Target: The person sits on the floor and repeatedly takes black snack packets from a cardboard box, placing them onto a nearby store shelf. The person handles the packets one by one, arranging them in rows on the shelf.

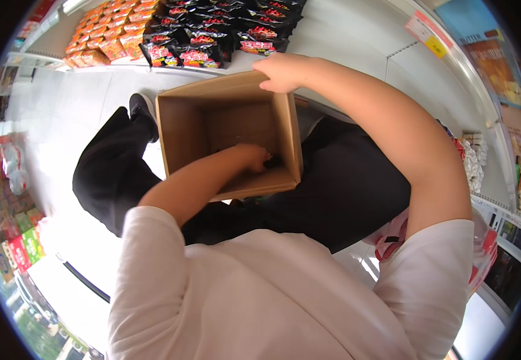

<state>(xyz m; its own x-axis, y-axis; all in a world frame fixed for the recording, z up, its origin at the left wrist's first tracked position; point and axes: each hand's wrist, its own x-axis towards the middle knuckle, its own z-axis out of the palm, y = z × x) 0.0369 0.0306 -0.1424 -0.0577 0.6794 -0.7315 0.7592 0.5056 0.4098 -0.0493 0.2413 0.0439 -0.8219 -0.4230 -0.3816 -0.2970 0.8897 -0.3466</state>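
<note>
An open cardboard box (231,96) stands tilted between my bent legs, its opening towards me. My right hand (280,72) grips the box's upper right corner, thumb inside and fingers over the rim. Deep in the box, my left hand (253,157) is at a dark packet (273,160) near the lower right wall; its fingers are partly in shadow, so its hold on the packet is unclear. Beyond the box, black instant noodle packets (199,55) stand in rows on a white shelf, beside rows of orange packets (112,47).
The shelf's front edge (125,68) runs just beyond the box. At right are another shelf with hanging bags (497,67) and silvery packets (472,168). A plastic bag (481,252) lies by my right elbow. Coloured cartons (26,245) stand at far left.
</note>
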